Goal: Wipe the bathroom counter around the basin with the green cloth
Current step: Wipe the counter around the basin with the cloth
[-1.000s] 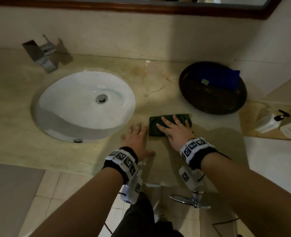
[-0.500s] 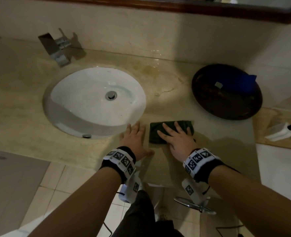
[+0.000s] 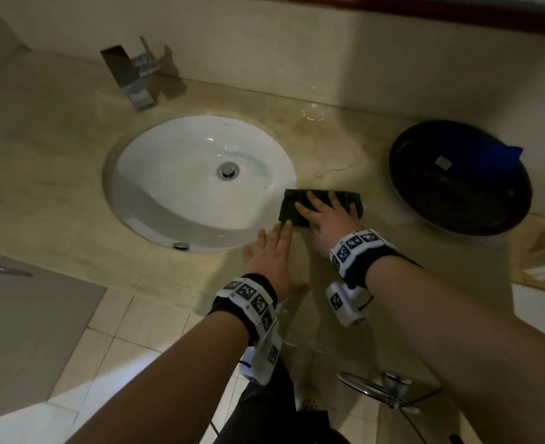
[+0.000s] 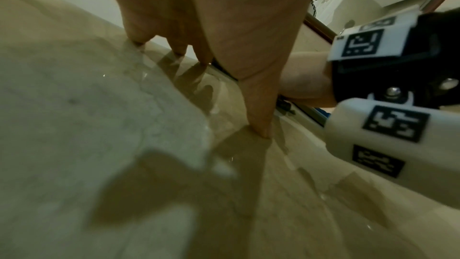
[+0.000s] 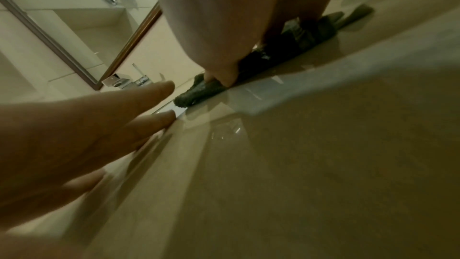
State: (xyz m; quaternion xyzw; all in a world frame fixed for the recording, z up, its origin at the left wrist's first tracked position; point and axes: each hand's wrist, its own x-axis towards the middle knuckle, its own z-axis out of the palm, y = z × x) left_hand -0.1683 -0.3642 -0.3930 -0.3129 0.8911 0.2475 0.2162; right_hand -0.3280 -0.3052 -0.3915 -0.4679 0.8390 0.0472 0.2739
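A folded dark green cloth (image 3: 292, 206) lies flat on the beige marble counter (image 3: 56, 174), just right of the white oval basin (image 3: 181, 187). My right hand (image 3: 329, 216) presses down on the cloth with straight, spread fingers. In the right wrist view the cloth (image 5: 199, 91) shows under those fingertips. My left hand (image 3: 272, 251) rests flat on the counter beside the basin's front right rim, fingers straight, touching the cloth's near left corner. The left wrist view shows its fingers (image 4: 259, 125) planted on the wet stone.
A chrome faucet (image 3: 130, 78) stands behind the basin. A dark round bowl (image 3: 457, 177) holding a blue cloth (image 3: 501, 152) sits at the right. The wall runs along the back. The counter's front edge drops to a tiled floor (image 3: 120, 331).
The right hand has pushed the cloth away from the front edge and closer to the basin's right rim. The left hand stays planted on the counter. The head view has shifted left.
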